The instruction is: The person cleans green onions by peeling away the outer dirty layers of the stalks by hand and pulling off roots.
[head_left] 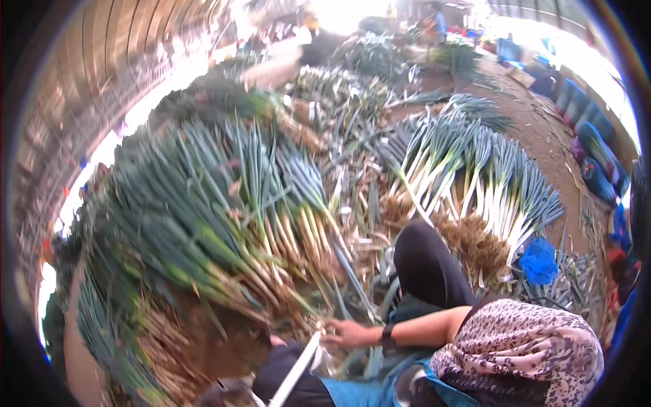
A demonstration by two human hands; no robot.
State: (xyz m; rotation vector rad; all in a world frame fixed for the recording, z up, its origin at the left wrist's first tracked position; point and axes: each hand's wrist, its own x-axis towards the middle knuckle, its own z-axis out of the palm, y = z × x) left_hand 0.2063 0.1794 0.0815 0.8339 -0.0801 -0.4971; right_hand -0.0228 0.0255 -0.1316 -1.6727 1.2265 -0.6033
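My right hand (347, 333), with a black band on its wrist, reaches left from a patterned short sleeve (522, 346). Its fingers curl round the upper end of a peeled white leek stalk (297, 370) that slants down toward the lower edge. Just beyond the hand lies a big heap of muddy unpeeled leeks (224, 224), root ends toward me. Only a small bit of my left hand (275, 341) shows above a dark sleeve, next to the stalk; its fingers are hidden. My dark-clad knee (427, 264) rises behind the right forearm.
A fan of cleaned white-stemmed leeks (475, 183) lies at the right with a clump of roots (475, 247) at its base. A blue bag (540, 261) sits beside it. Trimmings cover the dirt floor (542, 136). Blue sacks (597, 156) line the far right.
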